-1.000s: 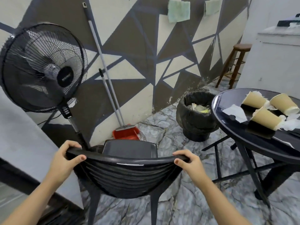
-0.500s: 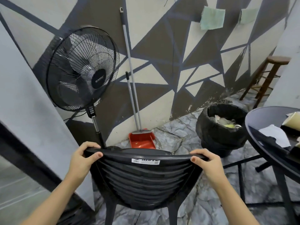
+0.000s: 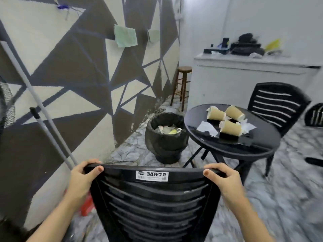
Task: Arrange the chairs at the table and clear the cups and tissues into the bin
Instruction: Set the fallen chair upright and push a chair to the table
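A black slatted plastic chair (image 3: 153,205) fills the lower middle, its back toward me, with a white label on the top rail. My left hand (image 3: 82,179) grips the rail's left end and my right hand (image 3: 225,180) grips its right end. Ahead to the right stands a round black table (image 3: 258,145). Three tan paper cups (image 3: 230,128) lie tipped on it among crumpled white tissues (image 3: 207,127). A black-lined bin (image 3: 166,137) with rubbish inside stands on the floor just left of the table. A second black chair (image 3: 277,105) sits behind the table.
A patterned wall runs along the left, with grey broom handles (image 3: 43,109) leaning on it and a red dustpan (image 3: 87,205) by the chair. A wooden stool (image 3: 182,84) stands in the corner. A white counter (image 3: 253,79) is behind the table. Another chair (image 3: 314,114) shows at the right edge.
The view has swung right, away from the fan, toward the table and bin. The chair, still held by both hands, has turned with me and now faces the table.
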`<action>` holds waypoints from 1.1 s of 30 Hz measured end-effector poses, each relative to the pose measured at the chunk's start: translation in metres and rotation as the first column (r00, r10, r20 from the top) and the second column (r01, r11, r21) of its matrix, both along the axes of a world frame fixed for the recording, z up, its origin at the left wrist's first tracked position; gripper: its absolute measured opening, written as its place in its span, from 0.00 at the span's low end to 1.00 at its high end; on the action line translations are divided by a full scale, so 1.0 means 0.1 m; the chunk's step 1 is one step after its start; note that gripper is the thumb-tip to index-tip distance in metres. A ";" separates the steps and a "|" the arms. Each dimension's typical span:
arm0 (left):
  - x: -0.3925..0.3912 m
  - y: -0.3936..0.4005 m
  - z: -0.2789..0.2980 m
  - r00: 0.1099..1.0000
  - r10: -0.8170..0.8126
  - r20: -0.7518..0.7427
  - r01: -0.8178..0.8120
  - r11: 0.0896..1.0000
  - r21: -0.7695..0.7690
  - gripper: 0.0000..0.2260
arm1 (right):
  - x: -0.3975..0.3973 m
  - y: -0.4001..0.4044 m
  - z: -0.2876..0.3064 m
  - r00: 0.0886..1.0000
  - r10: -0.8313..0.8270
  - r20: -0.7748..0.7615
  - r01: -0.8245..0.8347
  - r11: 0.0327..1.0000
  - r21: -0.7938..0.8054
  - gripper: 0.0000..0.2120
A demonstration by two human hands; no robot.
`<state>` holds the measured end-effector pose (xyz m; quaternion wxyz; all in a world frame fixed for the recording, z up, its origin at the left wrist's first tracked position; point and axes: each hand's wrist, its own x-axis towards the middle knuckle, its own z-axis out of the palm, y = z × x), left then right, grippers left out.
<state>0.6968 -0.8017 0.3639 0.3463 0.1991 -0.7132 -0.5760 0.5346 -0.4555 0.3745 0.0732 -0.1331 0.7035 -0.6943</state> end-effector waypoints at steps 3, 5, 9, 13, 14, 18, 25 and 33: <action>-0.51 0.06 -0.19 0.994 -0.104 0.015 0.104 0.994 0.023 0.13 | -0.02 0.26 -0.01 0.990 -0.143 0.002 0.143 0.990 0.008 0.08; -0.80 0.12 -0.24 0.985 -0.168 0.030 0.168 0.986 0.026 0.14 | -0.07 0.42 -0.01 0.978 -0.209 0.021 0.209 0.978 0.006 0.05; -1.07 -0.04 -0.22 0.972 -0.234 0.038 0.235 0.972 -0.026 0.14 | -0.16 0.41 0.03 0.988 -0.151 -0.012 0.151 0.984 0.090 0.07; -1.12 -0.32 -0.17 0.951 -0.302 0.067 0.302 0.953 0.014 0.11 | -0.13 0.22 -0.02 0.994 -0.106 0.016 0.104 0.990 0.097 0.08; -1.13 -0.33 -0.14 0.943 -0.322 0.084 0.322 0.947 0.011 0.04 | -0.17 0.23 -0.04 0.993 -0.115 0.030 0.113 0.991 0.076 0.11; -1.24 -0.31 -0.15 0.956 -0.279 0.089 0.279 0.960 0.006 0.12 | -0.33 0.32 -0.03 0.990 -0.020 0.138 0.018 1.000 0.017 0.17; -1.51 -0.34 -0.15 0.948 -0.319 0.004 0.319 0.948 -0.013 0.05 | -0.47 0.29 -0.08 0.984 -0.041 0.176 0.046 0.999 -0.027 0.19; -2.01 -0.44 -0.06 0.922 -0.371 0.112 0.383 0.916 -0.115 0.12 | -0.74 0.10 -0.07 0.963 -0.227 0.143 0.246 0.960 -0.134 0.14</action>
